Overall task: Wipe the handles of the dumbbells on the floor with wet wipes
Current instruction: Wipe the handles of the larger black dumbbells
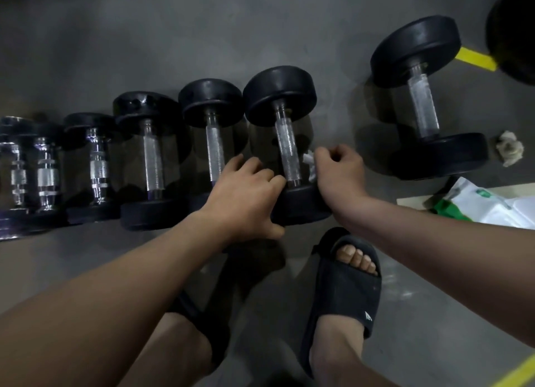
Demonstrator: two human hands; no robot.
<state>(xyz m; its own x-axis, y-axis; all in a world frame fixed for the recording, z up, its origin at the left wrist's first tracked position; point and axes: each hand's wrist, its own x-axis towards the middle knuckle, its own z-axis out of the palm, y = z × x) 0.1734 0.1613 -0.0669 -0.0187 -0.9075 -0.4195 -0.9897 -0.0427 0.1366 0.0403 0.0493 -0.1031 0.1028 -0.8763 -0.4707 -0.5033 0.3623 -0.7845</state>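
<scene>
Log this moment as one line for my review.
left hand: grips near end of dumbbell | right hand: holds wipe beside handle | floor, right: crumpled wad, pack

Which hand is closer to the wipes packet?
Right. The right hand, pinching a wipe, is left of the wipes packet; the left hand grips the dumbbell farther left.

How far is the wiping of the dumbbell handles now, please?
A crumpled used wipe by the large dumbbell suggests some wiping is done. Now the right hand holds a wet wipe at one handle; the left hand grips its near weight. The dumbbells to its left probably remain.
</scene>
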